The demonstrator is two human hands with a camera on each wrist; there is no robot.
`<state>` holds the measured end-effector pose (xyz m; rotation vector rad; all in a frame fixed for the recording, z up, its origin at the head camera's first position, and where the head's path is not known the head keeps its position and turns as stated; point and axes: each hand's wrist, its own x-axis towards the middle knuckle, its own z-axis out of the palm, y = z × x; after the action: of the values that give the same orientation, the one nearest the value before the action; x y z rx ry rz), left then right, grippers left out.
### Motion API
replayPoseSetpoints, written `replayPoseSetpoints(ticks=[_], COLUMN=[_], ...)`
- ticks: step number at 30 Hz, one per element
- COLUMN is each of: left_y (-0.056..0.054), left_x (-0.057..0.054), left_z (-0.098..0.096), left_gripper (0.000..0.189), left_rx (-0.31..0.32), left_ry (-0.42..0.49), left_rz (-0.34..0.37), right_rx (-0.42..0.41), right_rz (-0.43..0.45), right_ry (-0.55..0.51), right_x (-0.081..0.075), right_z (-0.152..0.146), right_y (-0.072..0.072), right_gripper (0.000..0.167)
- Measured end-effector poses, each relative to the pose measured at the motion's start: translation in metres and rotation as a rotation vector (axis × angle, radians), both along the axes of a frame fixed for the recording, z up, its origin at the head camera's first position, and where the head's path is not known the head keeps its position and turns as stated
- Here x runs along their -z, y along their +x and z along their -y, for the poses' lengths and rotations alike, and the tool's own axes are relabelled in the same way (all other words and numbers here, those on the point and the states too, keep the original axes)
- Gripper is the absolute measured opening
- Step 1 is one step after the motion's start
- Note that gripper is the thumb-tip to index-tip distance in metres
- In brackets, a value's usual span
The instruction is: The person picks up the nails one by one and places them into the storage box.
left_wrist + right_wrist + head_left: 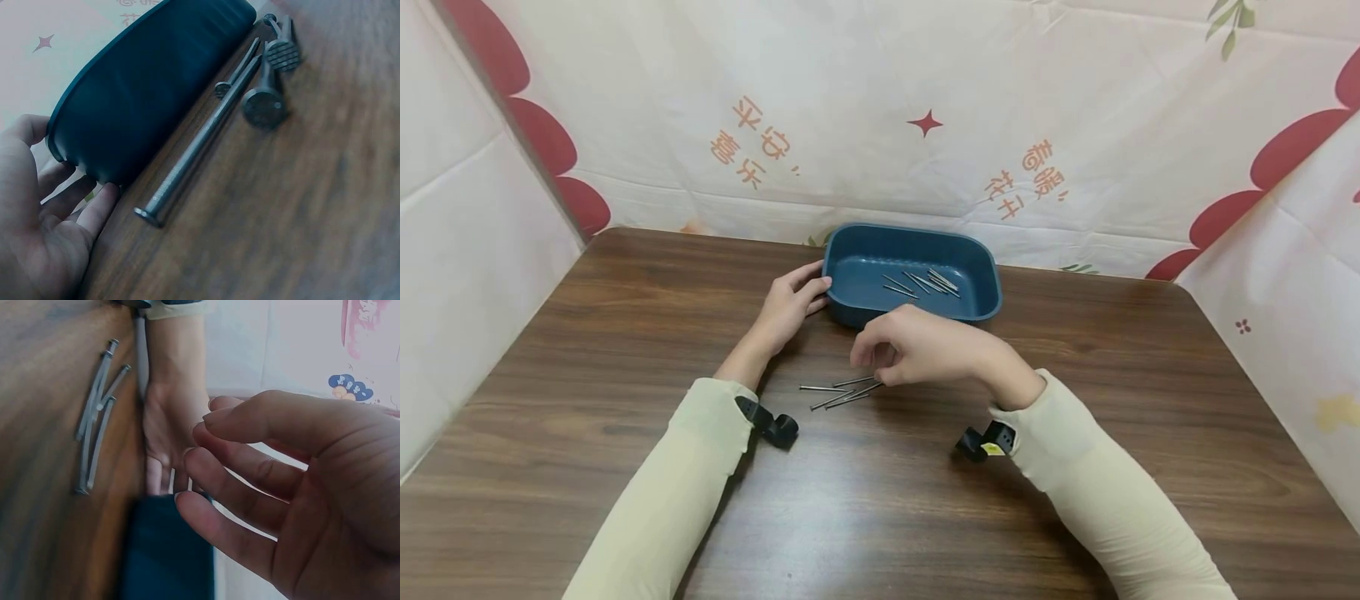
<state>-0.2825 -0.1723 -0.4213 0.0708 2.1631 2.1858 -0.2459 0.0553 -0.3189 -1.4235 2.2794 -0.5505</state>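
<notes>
The blue tray (861, 273), with nails (943, 282) inside, is gripped at its nine o'clock end by the left hand (790, 304). By the right hand (921, 342) nothing is seen held — its fingers are loosely curved and parted. A reach for the loose nails (823, 388), at its eight o'clock, seems in hand; a pinch on one shank would be called for. At eleven o'clock on the cloth (865, 167), the orange characters (774, 143) 平安喜乐 can be read; no brand is legible.
</notes>
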Motion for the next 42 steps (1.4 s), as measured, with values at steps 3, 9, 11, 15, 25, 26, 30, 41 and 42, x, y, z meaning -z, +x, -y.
replayPoseSetpoints(ticks=[3, 9, 11, 15, 25, 26, 30, 41, 42], left_y=[0.000, -0.001, -0.001, 0.000, 0.001, 0.001, 0.001, 0.002, 0.002], left_x=[0.000, 0.000, 0.000, 0.000, -0.002, -0.002, -0.002, 0.000, 0.000], left_z=[-0.001, -0.001, -0.001, 0.000, 0.000, 0.000, 0.001, -0.001, -0.001], left_gripper=[0.053, 0.053, 0.053, 0.053, 0.053, 0.053, 0.054, 0.054, 0.055], left_rx=[0.001, 0.008, 0.008, 0.003, 0.003, 0.003, 0.010, 0.010, 0.010], left_ry=[0.001, 0.011, 0.007, -0.004, -0.016, -0.014, -0.009, -0.017, -0.017], left_rz=[0.003, 0.005, 0.003, -0.002, 0.010, 0.011, 0.010, -0.004, -0.004], right_rx=[0.003, 0.016, 0.016, 0.022, 0.027, 0.029, 0.047, 0.095, 0.099], right_rz=[0.024, 0.045, 0.046, 0.040, 0.019, 0.012, -0.020, -0.059, -0.056], right_ry=[0.000, 0.033, 0.043, 0.053, 0.082, 0.089, 0.116, 0.166, 0.170], right_x=[0.009, 0.028, 0.032, 0.038, 0.040, 0.041, 0.042, 0.045, 0.045], right_z=[0.001, 0.004, 0.005, 0.006, 0.007, 0.007, 0.009, 0.004, 0.003], right_y=[0.002, 0.001, 0.000, -0.002, 0.000, 0.000, 0.001, 0.000, -0.001], right_gripper=[0.024, 0.024, 0.024, 0.026, 0.030, 0.030, 0.030, 0.028, 0.027])
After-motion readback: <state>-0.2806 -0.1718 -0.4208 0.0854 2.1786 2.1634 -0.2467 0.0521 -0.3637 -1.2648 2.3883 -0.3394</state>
